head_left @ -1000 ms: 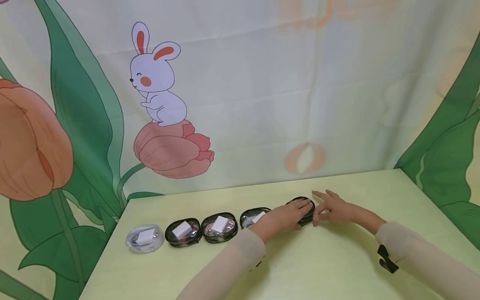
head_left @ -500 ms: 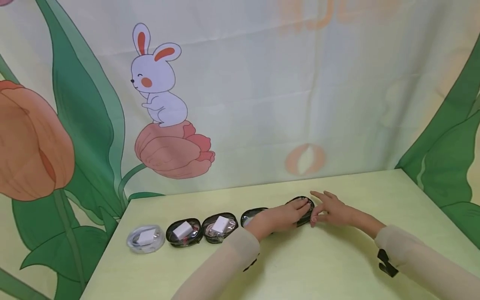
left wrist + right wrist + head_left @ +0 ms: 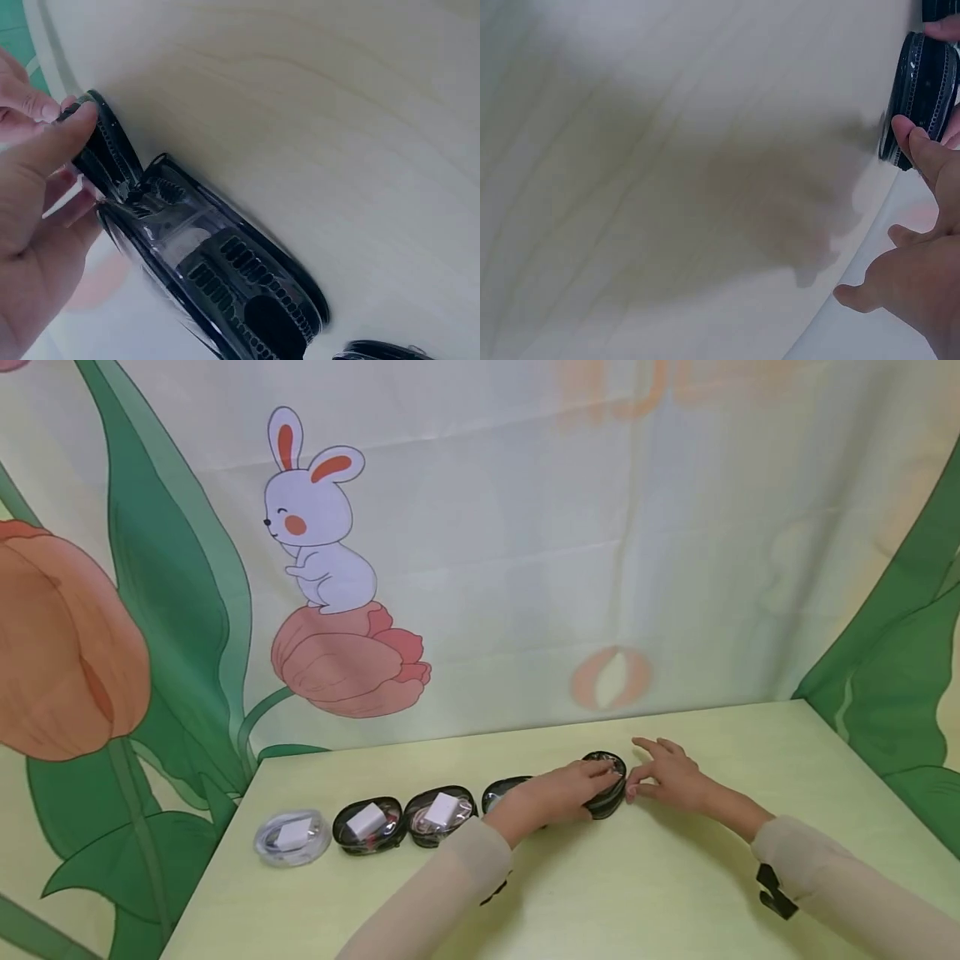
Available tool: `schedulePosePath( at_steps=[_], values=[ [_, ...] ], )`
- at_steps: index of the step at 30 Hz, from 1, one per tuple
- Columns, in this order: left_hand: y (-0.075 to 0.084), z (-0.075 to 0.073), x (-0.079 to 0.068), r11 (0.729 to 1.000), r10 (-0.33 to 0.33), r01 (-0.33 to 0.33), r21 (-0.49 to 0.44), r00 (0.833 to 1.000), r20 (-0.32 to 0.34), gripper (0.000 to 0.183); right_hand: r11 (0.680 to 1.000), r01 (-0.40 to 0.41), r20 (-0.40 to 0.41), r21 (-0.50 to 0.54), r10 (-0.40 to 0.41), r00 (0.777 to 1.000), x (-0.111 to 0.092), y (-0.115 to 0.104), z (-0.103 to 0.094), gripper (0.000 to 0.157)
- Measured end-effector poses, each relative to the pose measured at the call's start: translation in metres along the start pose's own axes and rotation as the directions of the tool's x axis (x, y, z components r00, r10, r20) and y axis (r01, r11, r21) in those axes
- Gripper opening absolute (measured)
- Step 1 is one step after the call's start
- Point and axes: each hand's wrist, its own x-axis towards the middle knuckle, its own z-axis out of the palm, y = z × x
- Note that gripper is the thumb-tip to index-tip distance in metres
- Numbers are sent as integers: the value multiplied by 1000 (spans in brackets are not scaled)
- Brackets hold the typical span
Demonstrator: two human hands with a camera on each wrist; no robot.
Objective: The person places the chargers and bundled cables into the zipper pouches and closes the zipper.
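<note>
My left hand (image 3: 555,789) grips the rightmost small black-edged clear zip pouch (image 3: 611,802), fingers over its top and thumb along its near side. In the left wrist view that thumb lies on the black zipped side of the pouch (image 3: 110,146). My right hand (image 3: 667,777) has thumb and forefinger tips together at the pouch's right end, the other fingers spread. The right wrist view shows this pinch at the end of the pouch (image 3: 930,82), beside the zip. Whatever is inside this pouch is mostly hidden by the left fingers.
Left of the hands a row holds a partly hidden black pouch (image 3: 504,789), a pouch with a white charger and cable (image 3: 440,815), another like it (image 3: 367,824), and a clear pouch (image 3: 291,837). A printed curtain (image 3: 487,568) hangs behind the pale table (image 3: 600,902).
The held pouch has turned a little and shows more of its near side. My left hand has shifted slightly left, and my right hand slightly right.
</note>
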Motion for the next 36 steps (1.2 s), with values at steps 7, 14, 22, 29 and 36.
schedulePosePath(
  at_steps=[7,14,22,29,36],
  values=[
    [2,7,7,993,-15,26,112,995,-99,70,999,30,25,23,-31,999,-2,-12,6,13],
    [2,8,5,988,-44,58,142,994,-100,72,999,43,16,-10,-43,999,-4,-16,11,11],
    [3,1,-8,977,-7,12,211,1000,-26,73,1000,1,2,-20,-1,1000,-3,-7,4,14],
    [3,9,-15,989,26,-23,149,999,-18,72,998,16,-3,-54,-16,1000,-8,-1,1,12],
    [7,12,-11,989,-31,38,146,998,-49,71,997,63,-33,-32,-64,997,-23,-4,5,13]
  ],
)
